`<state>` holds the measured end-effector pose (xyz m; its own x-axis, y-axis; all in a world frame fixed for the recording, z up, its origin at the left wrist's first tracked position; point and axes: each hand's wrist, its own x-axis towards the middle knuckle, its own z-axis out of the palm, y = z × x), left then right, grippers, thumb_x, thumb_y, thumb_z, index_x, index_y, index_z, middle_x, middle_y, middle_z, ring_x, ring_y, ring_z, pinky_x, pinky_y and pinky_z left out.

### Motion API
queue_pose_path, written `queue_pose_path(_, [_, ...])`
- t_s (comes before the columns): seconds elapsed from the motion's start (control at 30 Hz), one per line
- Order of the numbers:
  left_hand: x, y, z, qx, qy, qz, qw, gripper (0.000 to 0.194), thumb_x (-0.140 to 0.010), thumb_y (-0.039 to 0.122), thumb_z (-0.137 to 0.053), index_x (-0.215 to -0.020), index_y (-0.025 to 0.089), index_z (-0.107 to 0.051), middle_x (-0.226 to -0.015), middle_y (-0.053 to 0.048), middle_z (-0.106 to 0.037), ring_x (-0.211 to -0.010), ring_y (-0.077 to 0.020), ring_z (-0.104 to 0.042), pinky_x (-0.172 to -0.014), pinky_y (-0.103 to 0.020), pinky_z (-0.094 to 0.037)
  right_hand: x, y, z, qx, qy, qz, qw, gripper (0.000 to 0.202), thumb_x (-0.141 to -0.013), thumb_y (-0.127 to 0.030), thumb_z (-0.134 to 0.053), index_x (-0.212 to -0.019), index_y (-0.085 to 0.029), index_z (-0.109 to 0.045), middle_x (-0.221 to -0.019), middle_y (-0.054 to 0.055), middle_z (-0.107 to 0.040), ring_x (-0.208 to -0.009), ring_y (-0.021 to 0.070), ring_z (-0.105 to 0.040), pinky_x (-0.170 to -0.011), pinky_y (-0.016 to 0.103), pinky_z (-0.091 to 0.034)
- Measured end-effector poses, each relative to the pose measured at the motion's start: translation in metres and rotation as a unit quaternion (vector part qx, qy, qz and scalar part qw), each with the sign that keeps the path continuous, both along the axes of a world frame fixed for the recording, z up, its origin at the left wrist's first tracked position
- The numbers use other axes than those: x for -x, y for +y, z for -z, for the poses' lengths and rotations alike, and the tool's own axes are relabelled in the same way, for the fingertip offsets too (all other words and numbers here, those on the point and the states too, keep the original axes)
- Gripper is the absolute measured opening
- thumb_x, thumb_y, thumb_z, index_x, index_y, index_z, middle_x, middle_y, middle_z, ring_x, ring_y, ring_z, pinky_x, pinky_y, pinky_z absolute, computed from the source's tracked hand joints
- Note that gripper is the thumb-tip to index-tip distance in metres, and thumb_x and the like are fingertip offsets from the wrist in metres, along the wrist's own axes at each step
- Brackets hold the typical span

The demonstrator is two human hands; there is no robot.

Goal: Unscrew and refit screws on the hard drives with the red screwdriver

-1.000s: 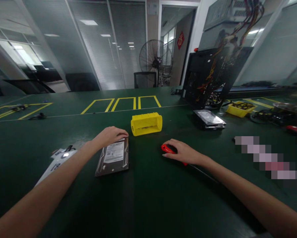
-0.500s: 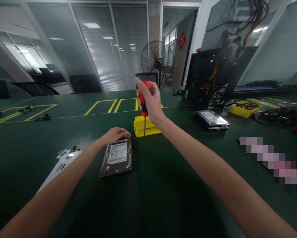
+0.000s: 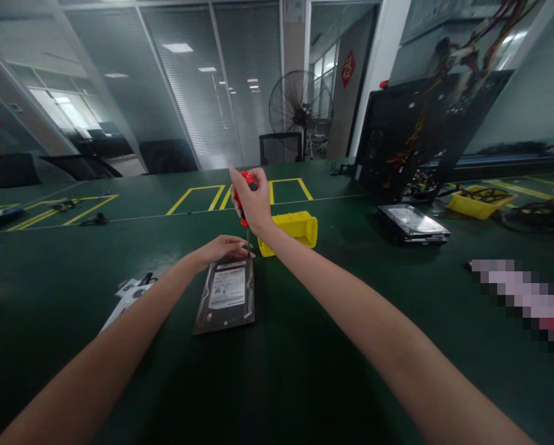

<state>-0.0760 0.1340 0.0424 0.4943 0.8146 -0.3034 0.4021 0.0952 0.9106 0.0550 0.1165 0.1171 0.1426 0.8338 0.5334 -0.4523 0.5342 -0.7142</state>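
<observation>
Right hand [image 3: 254, 201] grips upright screwdriver [image 3: 247, 178], left hand [image 3: 222, 248] (half-curled, hold unclear) by hard drive [image 3: 226, 296]

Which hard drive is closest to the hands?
The dark hard drive with the white label, beside the left hand, with the red screwdriver at its far right corner. The shiny-topped hard drive lies off to the right, near the black computer case.

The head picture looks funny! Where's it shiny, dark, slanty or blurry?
Head view: glare whitens the shiny drive at right; the glass wall has bright light patches and slanted lines, likely lens stretching. Same head view: the table darkens towards the bottom, and the small print on the hard drive by the left hand is too soft to read.
</observation>
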Motion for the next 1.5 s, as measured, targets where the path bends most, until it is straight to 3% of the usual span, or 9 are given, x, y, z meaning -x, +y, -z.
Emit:
queue_pose_path(0.27, [0.000, 0.002, 0.003, -0.004, -0.006, -0.013, 1.000, 0.023, -0.079, 0.027, -0.055, -0.097, 0.015, -0.062, -0.094, -0.008, -0.071, -0.092, -0.0196, -0.064, -0.091, -0.036, -0.042, -0.001, -0.001, 0.000, -0.008, -0.003, -0.035, 0.999, 0.039, -0.074, -0.049, -0.062, -0.077, -0.023, -0.033, -0.049, -0.011, -0.045, -0.034, 0.0030, -0.035, -0.031, 0.014, -0.026])
queue_pose_path(0.67, [-0.001, 0.006, 0.005, -0.023, 0.061, -0.015, 0.998, 0.033, -0.082, 0.033, -0.050, -0.108, 0.015, -0.058, -0.100, -0.010, -0.069, -0.094, -0.0207, -0.063, -0.087, -0.035, -0.044, -0.003, 0.004, 0.003, -0.013, -0.007, -0.016, 1.000, 0.038, -0.074, -0.052, -0.059, -0.078, -0.024, -0.034, -0.050, -0.011, -0.046, -0.035, 0.0035, -0.037, -0.032, 0.015, -0.027])
queue_pose_path(0.87, [-0.004, 0.006, 0.004, -0.034, 0.068, 0.011, 0.997, 0.036, -0.082, 0.034, -0.047, -0.112, 0.015, -0.056, -0.103, -0.010, -0.068, -0.096, -0.0194, -0.063, -0.089, -0.035, -0.044, -0.008, 0.010, 0.005, -0.018, -0.032, -0.021, 0.999, 0.038, -0.072, -0.053, -0.061, -0.077, -0.022, -0.039, -0.057, -0.008, -0.050, -0.042, 0.0041, -0.045, -0.039, 0.015, -0.037])
queue_pose_path(1.0, [-0.006, 0.009, 0.008, -0.014, 0.042, 0.005, 0.999, 0.035, -0.079, 0.034, -0.051, -0.108, 0.016, -0.058, -0.102, -0.009, -0.068, -0.096, -0.0197, -0.062, -0.089, -0.035, -0.044, -0.020, 0.017, 0.002, -0.046, -0.069, -0.082, 0.993, 0.042, -0.074, -0.059, -0.053, -0.076, -0.018, -0.049, -0.071, -0.002, -0.055, -0.055, 0.0047, -0.054, -0.054, 0.017, -0.046])
queue_pose_path(1.1, [-0.007, 0.012, 0.011, 0.000, 0.023, 0.021, 1.000, 0.033, -0.078, 0.033, -0.052, -0.107, 0.018, -0.060, -0.102, -0.008, -0.068, -0.097, -0.0197, -0.062, -0.089, -0.035, -0.044, -0.024, 0.018, 0.001, -0.035, -0.079, -0.126, 0.988, 0.045, -0.077, -0.063, -0.046, -0.085, -0.019, -0.049, -0.068, -0.003, -0.052, -0.054, 0.0057, -0.053, -0.054, 0.019, -0.047])
queue_pose_path(1.2, [-0.005, 0.012, 0.010, -0.003, 0.021, 0.054, 0.998, 0.035, -0.080, 0.036, -0.049, -0.109, 0.020, -0.059, -0.106, -0.008, -0.067, -0.101, -0.0200, -0.060, -0.090, -0.035, -0.044, -0.020, 0.016, 0.003, 0.031, -0.072, -0.100, 0.992, 0.050, -0.068, -0.061, -0.059, -0.093, -0.024, -0.038, -0.060, -0.007, -0.047, -0.046, 0.0066, -0.048, -0.046, 0.019, -0.044])
queue_pose_path(1.3, [-0.004, 0.010, 0.007, -0.024, 0.043, 0.072, 0.996, 0.035, -0.081, 0.038, -0.048, -0.110, 0.022, -0.060, -0.110, -0.008, -0.066, -0.105, -0.0210, -0.058, -0.090, -0.035, -0.043, -0.014, 0.018, 0.005, 0.054, -0.061, -0.091, 0.992, 0.053, -0.061, -0.056, -0.069, -0.089, -0.024, -0.037, -0.061, -0.007, -0.049, -0.047, 0.0065, -0.049, -0.045, 0.018, -0.043])
queue_pose_path(1.5, [-0.006, 0.004, -0.001, -0.024, 0.068, 0.077, 0.994, 0.030, -0.078, 0.036, -0.051, -0.102, 0.023, -0.064, -0.109, -0.006, -0.066, -0.103, -0.0216, -0.058, -0.088, -0.034, -0.043, -0.008, 0.021, 0.003, 0.013, -0.056, -0.160, 0.985, 0.045, -0.077, -0.063, -0.048, -0.076, -0.018, -0.047, -0.062, -0.002, -0.051, -0.051, 0.0066, -0.052, -0.049, 0.019, -0.045])
